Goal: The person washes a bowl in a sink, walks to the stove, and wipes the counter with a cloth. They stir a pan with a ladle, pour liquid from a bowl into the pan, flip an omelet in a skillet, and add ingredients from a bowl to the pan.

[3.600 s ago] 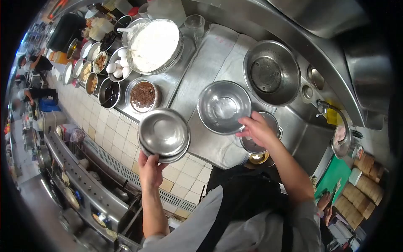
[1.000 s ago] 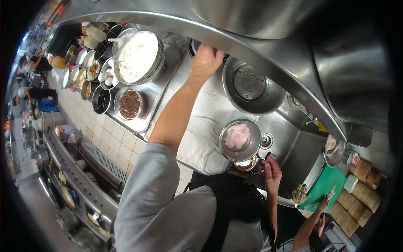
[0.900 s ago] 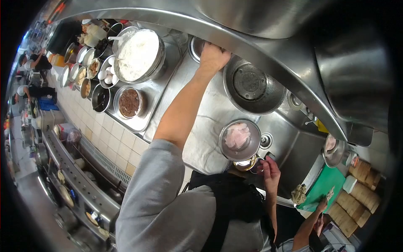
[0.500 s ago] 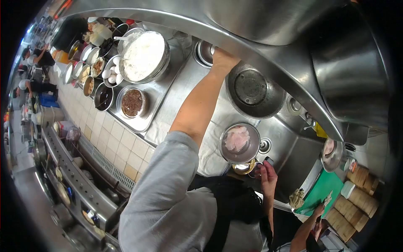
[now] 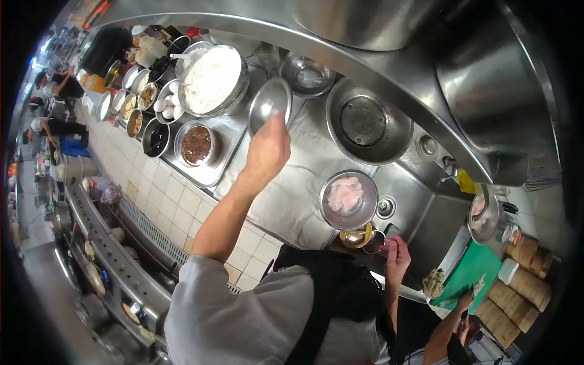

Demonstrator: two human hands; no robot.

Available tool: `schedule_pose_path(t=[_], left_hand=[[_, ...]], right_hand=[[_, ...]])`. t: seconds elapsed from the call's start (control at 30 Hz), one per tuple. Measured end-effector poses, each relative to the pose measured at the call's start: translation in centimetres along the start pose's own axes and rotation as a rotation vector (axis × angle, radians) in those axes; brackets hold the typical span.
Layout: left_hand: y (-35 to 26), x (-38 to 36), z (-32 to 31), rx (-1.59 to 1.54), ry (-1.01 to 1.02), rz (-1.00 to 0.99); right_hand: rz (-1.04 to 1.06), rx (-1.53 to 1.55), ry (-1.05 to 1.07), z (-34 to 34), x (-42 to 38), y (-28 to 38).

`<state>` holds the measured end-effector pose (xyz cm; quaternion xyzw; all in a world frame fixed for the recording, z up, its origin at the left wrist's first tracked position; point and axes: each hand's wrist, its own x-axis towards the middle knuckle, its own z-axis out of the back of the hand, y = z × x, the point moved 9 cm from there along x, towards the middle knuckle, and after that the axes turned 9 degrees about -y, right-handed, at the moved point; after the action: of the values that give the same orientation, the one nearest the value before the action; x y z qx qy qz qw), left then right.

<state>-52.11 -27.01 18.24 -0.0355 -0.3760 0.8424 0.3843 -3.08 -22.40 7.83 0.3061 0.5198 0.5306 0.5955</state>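
Observation:
My left hand (image 5: 267, 149) grips a shiny metal bowl (image 5: 266, 100) by its near side, tilted above the steel counter (image 5: 267, 201). My right hand (image 5: 396, 258) is low beside the sink, fingers curled together at a small dark object (image 5: 391, 231) that I cannot make out. Near its fingertips are a dark cup (image 5: 374, 242) and a yellowish pot (image 5: 356, 237). Beyond them stands a metal bowl (image 5: 336, 220) with pale pink meat slices (image 5: 345, 194).
Behind are a wide dark pan (image 5: 392, 152) and another metal bowl (image 5: 309, 76). On the left stand a flour bowl (image 5: 213, 79), eggs (image 5: 167, 109) and a brown mixture (image 5: 196, 146). At lower right, another person's hands (image 5: 465, 302) work over a green board (image 5: 456, 286).
My left hand has come back from under the shelf and to the left, with a metal bowl now in it. My right hand has shifted slightly down and to the right.

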Motion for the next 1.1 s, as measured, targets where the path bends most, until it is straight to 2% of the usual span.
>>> schedule_pose_path(t=[0.07,0.1,0.17,0.2,0.27,0.33,0.37,0.4,0.47,0.5,0.57,0.6,0.67,0.77,0.83,0.87,0.93,1.0,1.03,1.1], left_hand=[[2.7,-2.7,-2.4,0.157,-0.120,-0.304],[4.3,-3.2,-3.2,0.162,-0.130,-0.300],[5.8,-3.3,-7.8,0.535,0.093,-0.441],[6.3,-2.9,-8.4,0.537,0.077,-0.426],[6.4,-2.8,-11.0,0.629,0.282,-0.558],[4.4,-2.6,-9.3,0.681,0.316,-0.570],[5.7,-2.8,-10.2,0.736,0.212,-0.564],[5.3,-3.0,-9.4,0.754,0.192,-0.528],[3.3,-4.9,-5.2,0.627,0.055,-0.473],[3.4,-6.4,-3.0,0.662,0.033,-0.435],[3.3,-10.0,2.3,0.266,-0.141,-0.244],[3.6,-12.6,3.8,0.299,-0.170,-0.220],[6.1,-19.5,7.9,0.254,-0.337,-0.024],[9.0,-31.7,10.6,0.410,-0.473,0.213],[11.1,-41.7,10.1,0.392,-0.401,0.458],[10.4,-47.2,10.7,0.428,-0.446,0.538],[10.6,-56.7,8.2,0.121,-0.264,0.845],[7.6,-65.7,6.8,0.233,-0.334,0.901],[5.5,-69.6,6.0,0.242,-0.331,0.998],[2.7,-78.3,1.6,0.278,-0.249,1.147]], right_hand=[[0.047,0.013,-0.015,0.3,-0.8,0.4],[0.053,0.014,-0.006,0.1,-1.3,0.3],[0.033,-0.015,0.044,-0.2,-1.6,-0.2],[0.047,-0.021,0.060,-0.1,-1.9,-0.1],[0.061,-0.090,0.118,-0.7,-2.1,0.0],[0.094,-0.093,0.175,-1.4,-2.5,0.8],[0.115,-0.112,0.189,-1.3,-2.5,0.9],[0.139,-0.127,0.202,-1.2,-2.2,1.0],[0.214,-0.152,0.292,-1.5,-2.1,2.0],[0.230,-0.147,0.294,-1.5,-1.8,2.3],[0.255,-0.132,0.319,-2.2,-1.4,3.5],[0.271,-0.122,0.365,-2.7,-1.2,3.7],[0.282,-0.112,0.417,-3.2,-0.3,4.2],[0.386,-0.084,0.487,-4.7,0.5,5.0],[0.405,-0.044,0.532,-6.2,0.7,5.4],[0.410,-0.056,0.630,-7.3,-0.2,5.5],[0.425,0.022,0.669,-8.2,-1.2,6.2],[0.430,0.051,0.774,-9.2,-1.9,5.3],[0.451,0.056,0.851,-9.7,-2.9,5.1],[0.469,0.051,0.973,-10.4,-4.8,4.1]])
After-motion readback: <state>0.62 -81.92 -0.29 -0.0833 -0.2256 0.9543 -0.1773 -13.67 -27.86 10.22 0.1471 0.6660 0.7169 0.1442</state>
